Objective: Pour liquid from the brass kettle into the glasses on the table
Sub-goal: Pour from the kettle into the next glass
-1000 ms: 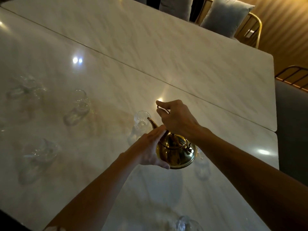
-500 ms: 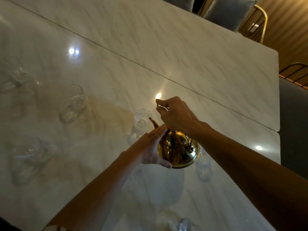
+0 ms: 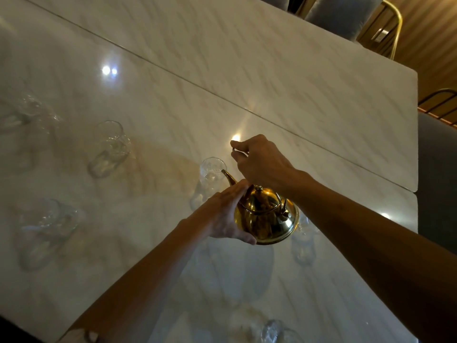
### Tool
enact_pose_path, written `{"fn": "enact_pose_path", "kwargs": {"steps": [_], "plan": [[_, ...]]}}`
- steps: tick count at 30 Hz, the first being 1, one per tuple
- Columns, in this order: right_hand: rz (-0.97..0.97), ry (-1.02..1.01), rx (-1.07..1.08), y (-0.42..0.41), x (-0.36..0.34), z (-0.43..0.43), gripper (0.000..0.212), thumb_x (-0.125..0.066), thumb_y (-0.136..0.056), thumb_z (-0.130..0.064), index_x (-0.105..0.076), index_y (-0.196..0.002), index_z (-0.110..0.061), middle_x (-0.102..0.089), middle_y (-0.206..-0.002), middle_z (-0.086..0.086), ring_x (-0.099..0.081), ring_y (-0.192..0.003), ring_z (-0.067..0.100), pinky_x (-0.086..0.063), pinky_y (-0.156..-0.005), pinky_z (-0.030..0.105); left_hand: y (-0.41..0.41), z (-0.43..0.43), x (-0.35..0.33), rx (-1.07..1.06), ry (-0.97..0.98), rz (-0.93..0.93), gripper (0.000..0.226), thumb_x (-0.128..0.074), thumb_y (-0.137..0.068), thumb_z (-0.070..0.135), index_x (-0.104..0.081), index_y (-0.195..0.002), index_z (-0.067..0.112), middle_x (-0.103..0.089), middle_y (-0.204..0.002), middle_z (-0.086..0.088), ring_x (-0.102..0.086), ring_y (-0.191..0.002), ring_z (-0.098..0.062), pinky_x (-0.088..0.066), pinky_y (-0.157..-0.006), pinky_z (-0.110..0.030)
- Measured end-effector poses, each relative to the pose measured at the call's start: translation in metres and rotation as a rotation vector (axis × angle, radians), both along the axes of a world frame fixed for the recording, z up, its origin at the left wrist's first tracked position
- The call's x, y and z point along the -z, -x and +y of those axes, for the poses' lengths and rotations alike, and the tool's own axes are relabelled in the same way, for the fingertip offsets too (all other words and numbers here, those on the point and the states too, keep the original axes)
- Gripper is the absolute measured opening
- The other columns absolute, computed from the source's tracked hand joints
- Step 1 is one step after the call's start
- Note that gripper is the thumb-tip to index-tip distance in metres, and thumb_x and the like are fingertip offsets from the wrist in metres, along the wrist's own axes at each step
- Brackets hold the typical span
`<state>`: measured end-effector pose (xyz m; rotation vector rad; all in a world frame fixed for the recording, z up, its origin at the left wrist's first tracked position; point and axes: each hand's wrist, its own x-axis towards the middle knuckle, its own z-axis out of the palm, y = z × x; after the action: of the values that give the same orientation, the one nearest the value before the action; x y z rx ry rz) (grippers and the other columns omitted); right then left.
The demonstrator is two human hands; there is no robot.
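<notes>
The brass kettle (image 3: 265,217) hangs above the marble table (image 3: 284,78), tilted with its spout toward a clear glass (image 3: 210,169) just beyond the spout tip. My right hand (image 3: 262,164) pinches the thin handle above the lid. With straight fingers, my left hand (image 3: 226,216) presses flat against the kettle's left side, thumb under the body. I cannot make out any stream of liquid. Another glass (image 3: 303,246) stands partly hidden behind the kettle on its right.
More clear glasses stand on the left: one (image 3: 108,147) mid-left, one (image 3: 44,231) nearer me, one (image 3: 14,115) at the far left edge. A further glass (image 3: 277,330) is at the bottom. Gold-framed chairs (image 3: 385,28) with grey cushions line the far side.
Both hands and the kettle keep almost the same pose over the glass. My view has drifted slightly, so the table and chairs sit a little higher in the frame.
</notes>
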<state>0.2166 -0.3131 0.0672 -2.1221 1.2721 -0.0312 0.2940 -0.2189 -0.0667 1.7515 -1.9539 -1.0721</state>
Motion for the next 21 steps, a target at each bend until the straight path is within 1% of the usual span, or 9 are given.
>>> {"fn": "enact_pose_path", "kwargs": {"steps": [2,5,7,10,14,16,19,21], "plan": [[0.001,-0.007,0.002,-0.0004,-0.0004,-0.0004,0.038,-0.053,-0.096,-0.012,-0.055,-0.134,-0.012,-0.055,-0.139,-0.001,-0.054,-0.125,0.016,-0.041,-0.097,0.024,0.0001,-0.0006,0.0011,-0.001,0.011,-0.001,0.131,-0.082,-0.055,0.072,-0.007,-0.154,0.03,-0.024,-0.161,0.005,-0.034,-0.144,-0.023,-0.037,-0.114,-0.045],[-0.004,-0.006,0.006,-0.0012,-0.0013,-0.0014,0.038,-0.054,-0.096,-0.012,-0.055,-0.134,-0.012,-0.056,-0.138,-0.001,-0.055,-0.123,0.015,-0.042,-0.094,0.022,0.0004,-0.0003,0.0006,0.002,0.01,0.013,0.13,-0.083,-0.057,0.07,-0.006,-0.154,0.029,-0.021,-0.162,0.005,-0.03,-0.146,-0.021,-0.033,-0.116,-0.043],[-0.003,0.003,0.003,-0.002,-0.0026,-0.0016,0.038,-0.054,-0.096,-0.012,-0.056,-0.134,-0.012,-0.056,-0.137,-0.001,-0.057,-0.121,0.015,-0.043,-0.092,0.021,0.0003,-0.0006,-0.0007,-0.001,0.014,0.03,0.129,-0.084,-0.058,0.068,-0.006,-0.154,0.031,-0.023,-0.161,0.006,-0.032,-0.145,-0.021,-0.033,-0.114,-0.041],[-0.001,0.005,-0.016,-0.003,-0.0042,-0.001,0.038,-0.053,-0.096,-0.012,-0.056,-0.133,-0.012,-0.055,-0.138,-0.001,-0.061,-0.115,0.016,-0.048,-0.094,0.026,-0.001,-0.0019,0.0009,-0.011,0.013,0.047,0.129,-0.082,-0.056,0.071,-0.006,-0.153,0.034,-0.025,-0.16,0.006,-0.033,-0.144,-0.023,-0.037,-0.114,-0.047],[0.02,0.006,-0.031,-0.0045,-0.0058,-0.0013,0.037,-0.053,-0.096,-0.012,-0.056,-0.133,-0.011,-0.055,-0.138,-0.001,-0.062,-0.113,0.017,-0.05,-0.095,0.029,-0.0009,-0.0017,0.0022,-0.017,0.007,0.038,0.129,-0.082,-0.057,0.071,-0.004,-0.153,0.034,-0.025,-0.161,0.005,-0.032,-0.145,-0.023,-0.037,-0.114,-0.043],[0.008,-0.006,-0.005,-0.0053,-0.0059,-0.0008,0.038,-0.054,-0.096,-0.011,-0.056,-0.133,-0.012,-0.057,-0.137,0.0,-0.066,-0.106,0.019,-0.053,-0.091,0.03,-0.0006,-0.0019,0.0031,-0.014,0.006,0.034,0.13,-0.081,-0.057,0.072,-0.003,-0.153,0.034,-0.024,-0.161,0.005,-0.031,-0.145,-0.024,-0.036,-0.114,-0.043],[0.004,-0.008,0.011,-0.0052,-0.0058,-0.0007,0.038,-0.055,-0.095,-0.011,-0.057,-0.133,-0.012,-0.058,-0.135,0.0,-0.067,-0.104,0.018,-0.052,-0.087,0.027,-0.0015,-0.0027,0.0037,-0.01,-0.001,0.047,0.13,-0.081,-0.057,0.073,-0.001,-0.153,0.035,-0.022,-0.162,0.005,-0.03,-0.146,-0.024,-0.037,-0.114,-0.048],[0.005,-0.014,0.008,-0.0049,-0.0057,-0.0006,0.038,-0.055,-0.095,-0.01,-0.057,-0.133,-0.012,-0.058,-0.135,0.0,-0.066,-0.105,0.018,-0.05,-0.086,0.025,-0.0012,-0.0023,0.0029,-0.01,-0.002,0.054,0.13,-0.081,-0.057,0.072,-0.003,-0.153,0.034,-0.024,-0.161,0.005,-0.031,-0.145,-0.024,-0.038,-0.113,-0.048]]}}
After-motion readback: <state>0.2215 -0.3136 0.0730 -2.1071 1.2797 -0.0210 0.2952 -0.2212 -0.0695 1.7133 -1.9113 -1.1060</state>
